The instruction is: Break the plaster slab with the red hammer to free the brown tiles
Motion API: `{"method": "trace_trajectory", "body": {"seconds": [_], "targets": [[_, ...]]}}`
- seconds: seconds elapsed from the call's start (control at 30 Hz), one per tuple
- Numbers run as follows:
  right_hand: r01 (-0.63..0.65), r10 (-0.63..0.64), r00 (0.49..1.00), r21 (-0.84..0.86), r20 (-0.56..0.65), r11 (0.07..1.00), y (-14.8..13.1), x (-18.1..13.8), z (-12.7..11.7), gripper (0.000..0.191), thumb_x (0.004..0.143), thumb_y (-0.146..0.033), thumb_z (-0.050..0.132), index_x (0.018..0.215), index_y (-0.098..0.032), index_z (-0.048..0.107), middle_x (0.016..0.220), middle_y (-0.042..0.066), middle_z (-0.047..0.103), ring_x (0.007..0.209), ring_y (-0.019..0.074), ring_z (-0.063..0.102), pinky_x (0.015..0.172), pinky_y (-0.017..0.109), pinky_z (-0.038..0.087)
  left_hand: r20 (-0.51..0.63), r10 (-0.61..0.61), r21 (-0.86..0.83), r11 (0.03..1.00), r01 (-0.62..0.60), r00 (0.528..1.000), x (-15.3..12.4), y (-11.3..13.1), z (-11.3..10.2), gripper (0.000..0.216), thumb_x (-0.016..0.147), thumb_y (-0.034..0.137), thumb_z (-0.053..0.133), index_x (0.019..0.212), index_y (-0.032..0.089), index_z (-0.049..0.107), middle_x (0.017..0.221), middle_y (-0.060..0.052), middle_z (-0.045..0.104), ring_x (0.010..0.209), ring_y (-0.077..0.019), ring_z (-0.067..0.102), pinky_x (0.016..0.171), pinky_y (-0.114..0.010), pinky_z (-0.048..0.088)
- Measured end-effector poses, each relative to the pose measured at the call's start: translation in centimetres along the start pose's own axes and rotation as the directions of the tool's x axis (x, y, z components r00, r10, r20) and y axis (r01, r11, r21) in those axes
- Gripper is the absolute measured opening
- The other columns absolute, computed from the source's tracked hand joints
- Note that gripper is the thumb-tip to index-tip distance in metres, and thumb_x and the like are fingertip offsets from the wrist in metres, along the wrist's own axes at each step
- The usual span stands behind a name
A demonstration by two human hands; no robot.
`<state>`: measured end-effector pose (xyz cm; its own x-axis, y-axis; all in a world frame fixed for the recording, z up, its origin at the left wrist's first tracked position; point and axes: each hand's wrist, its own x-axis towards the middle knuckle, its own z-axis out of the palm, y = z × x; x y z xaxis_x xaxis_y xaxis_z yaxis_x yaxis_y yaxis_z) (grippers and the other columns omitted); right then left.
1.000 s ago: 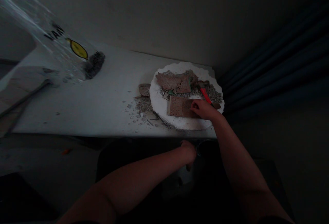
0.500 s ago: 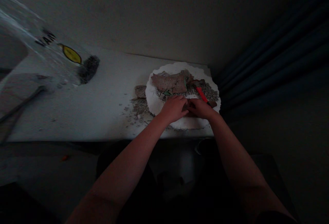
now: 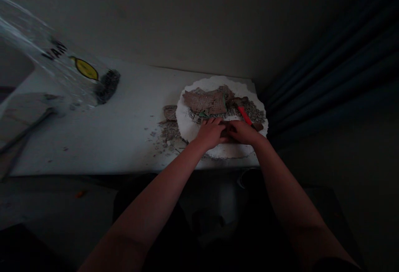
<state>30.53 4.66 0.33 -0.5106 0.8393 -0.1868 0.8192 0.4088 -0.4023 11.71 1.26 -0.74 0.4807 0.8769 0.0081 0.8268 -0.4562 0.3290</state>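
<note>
My left hand [image 3: 211, 133] and my right hand [image 3: 243, 131] are close together over the front part of a white scalloped board [image 3: 195, 84]. Their curled fingers grip a dark brown piece [image 3: 228, 127] between them, mostly hidden, its kind unclear in the dim light. Behind the hands, a brown sheet with a grid-like texture [image 3: 205, 101] lies on the board, a small green leaf [image 3: 203, 114] at its front edge. Grey gravel [image 3: 256, 112] is heaped around it. A tool with a red handle [image 3: 245, 114] lies just behind my right hand.
The board rests on a white table [image 3: 109, 139]. Spilled grit [image 3: 171, 130] and a brown chunk [image 3: 170, 112] lie left of it. A clear plastic bag with a yellow lemon print [image 3: 86, 69] holds dark gravel. A dark rod [image 3: 28, 130] is at far left; a dark curtain [image 3: 336, 64] hangs right.
The hands stay at nearly the same spot, with the fingers shifting slightly around the brown piece. The view has tilted a little.
</note>
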Motion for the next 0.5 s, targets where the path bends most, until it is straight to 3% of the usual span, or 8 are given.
{"method": "trace_trajectory", "body": {"seconds": [0.23,0.5], "targets": [[-0.001,0.0,0.999,0.011,0.035,1.0,-0.38,0.22,-0.52,0.014,0.088,-0.012,0.06,0.096,-0.016,0.071,0.093,0.01,0.074,0.081,0.0198,0.063,0.073,0.029,0.043,-0.001,0.003,-0.006,1.0,-0.003,1.0,-0.07,0.08,-0.02,0.04,0.089,0.048,0.069,0.12,0.022,0.07,0.141,-0.012,0.055,0.128,-0.0327,0.049,0.104,-0.048,0.041],[0.032,-0.029,0.999,-0.076,0.046,0.997,-0.39,0.28,-0.37,0.02,0.092,-0.013,0.054,0.106,-0.014,0.069,0.108,0.015,0.073,0.091,0.0231,0.065,0.077,0.031,0.043,0.011,-0.004,-0.013,1.0,0.004,1.0,-0.2,0.21,-0.23,0.038,0.089,0.046,0.069,0.119,0.022,0.069,0.142,-0.011,0.054,0.13,-0.0326,0.048,0.105,-0.047,0.041]]}}
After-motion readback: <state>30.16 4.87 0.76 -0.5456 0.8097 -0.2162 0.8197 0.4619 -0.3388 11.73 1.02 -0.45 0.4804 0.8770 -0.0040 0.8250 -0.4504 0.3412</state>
